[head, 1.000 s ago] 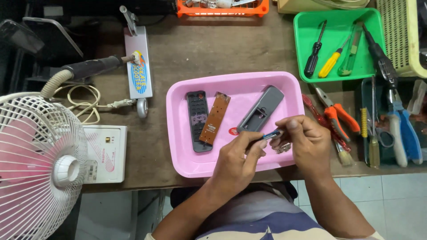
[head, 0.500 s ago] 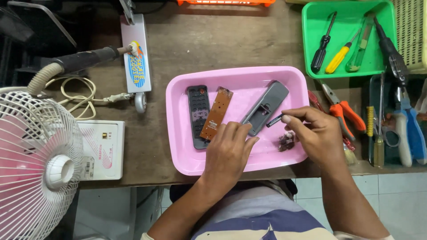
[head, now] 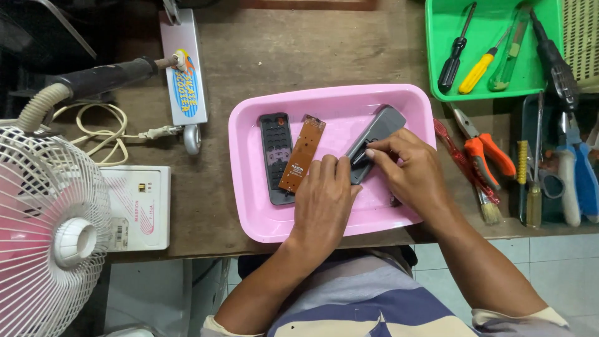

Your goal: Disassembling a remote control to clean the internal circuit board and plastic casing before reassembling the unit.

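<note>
In the pink tray (head: 249, 134), right half, lies the grey shell (head: 376, 140), set on a slant with its top end toward the tray's far right corner. Your right hand (head: 409, 171) sits over its lower end, fingers curled, forefinger and thumb pinched narrow on the shell's near part. Your left hand (head: 324, 203) lies flat just beside it, fingers together, tips touching the shell's lower left edge; cannot tell if it grips anything.

Left of your hands, in the same tray: brown board (head: 302, 153), tilted, overlapping the black keypad (head: 275, 156) beside it. Keypad lies lengthwise near the tray's left wall.

Tray sits on a wooden bench (head: 274, 56). Right of the tray: orange pliers (head: 483, 146), a red-handled brush (head: 465, 171), blue-handled tools (head: 577, 178). Far right corner: green tray (head: 437, 56) holding a black screwdriver (head: 457, 53), a yellow one (head: 477, 72), a green one (head: 508, 59). Left of the pink tray: a toy scooter (head: 184, 75), a dark hot-air handle (head: 103, 78) with hose, a white box (head: 137, 209), a white fan (head: 43, 231) at the edge.
</note>
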